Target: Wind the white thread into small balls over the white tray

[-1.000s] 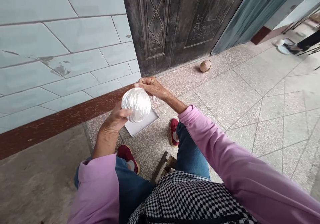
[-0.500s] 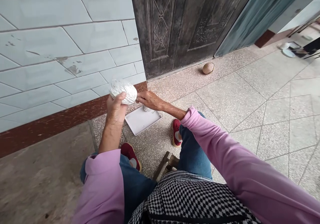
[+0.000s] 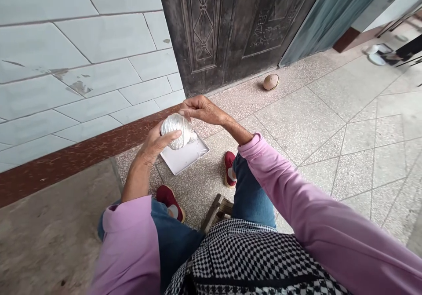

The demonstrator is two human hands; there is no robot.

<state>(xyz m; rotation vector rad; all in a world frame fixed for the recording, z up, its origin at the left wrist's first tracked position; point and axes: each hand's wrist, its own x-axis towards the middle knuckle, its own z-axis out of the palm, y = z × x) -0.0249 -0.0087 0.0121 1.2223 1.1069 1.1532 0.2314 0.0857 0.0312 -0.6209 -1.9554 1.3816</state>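
A ball of white yarn point(image 3: 176, 130) rests in my left hand point(image 3: 153, 143), which is closed around its left and lower side with the thumb across the front. My right hand point(image 3: 204, 109) is pinched at the ball's upper right edge, on the yarn; the strand itself is too fine to make out clearly. Below the ball, a shallow white tray point(image 3: 180, 163) lies on the floor, partly covered from view. A smaller white bundle point(image 3: 193, 136) shows at its far side, and a loose strand lies near its right edge.
A tiled wall point(image 3: 99, 79) with a red-brown base stands ahead on the left, beside a dark carved door point(image 3: 227, 31). A round tan object point(image 3: 271, 82) sits on the floor by the door. Beneath me is a low wooden stool point(image 3: 216, 211). Dishes point(image 3: 376, 59) lie far right.
The yarn ball has moved right and down and turned in my left hand, now over the tray. My right hand has risen from the ball's right side to its upper edge.
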